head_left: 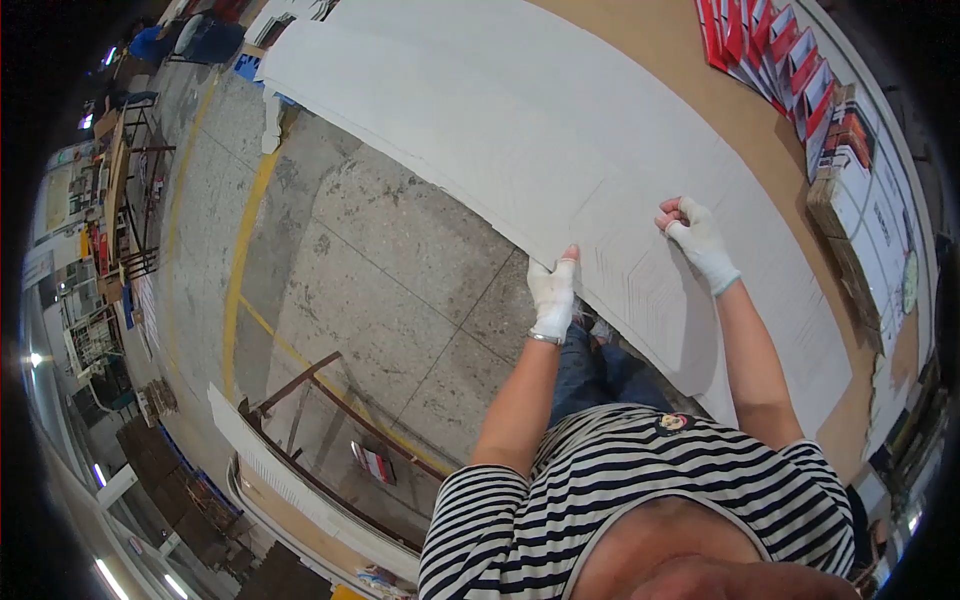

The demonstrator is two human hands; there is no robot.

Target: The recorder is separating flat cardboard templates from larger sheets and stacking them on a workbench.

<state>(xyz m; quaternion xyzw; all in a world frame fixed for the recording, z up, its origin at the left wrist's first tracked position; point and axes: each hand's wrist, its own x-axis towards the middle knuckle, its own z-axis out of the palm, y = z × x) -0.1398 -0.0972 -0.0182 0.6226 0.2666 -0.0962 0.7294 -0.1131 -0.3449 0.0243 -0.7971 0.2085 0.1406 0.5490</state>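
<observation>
A long white paper or card sheet [450, 110] with thin creased lines covers much of the table in front of me. My left hand [552, 298], in a white fingerless glove, is at the sheet's near edge. Its thumb lies over that edge; the other fingers are hidden beneath, and the hand looks closed on the sheet. Farther right, my right hand [702, 243], gloved the same way, is over the sheet's surface. Its fingers curl toward the thumb, and whether anything small is between them is hidden.
Brown board [640, 45] shows beyond the sheet. Red-and-white folded pieces [775, 60] stand fanned at the far right, beside a thick stack of printed card [865, 220]. Left of the table is a concrete floor [400, 260] with yellow lines [245, 250] and a metal-framed table [310, 400].
</observation>
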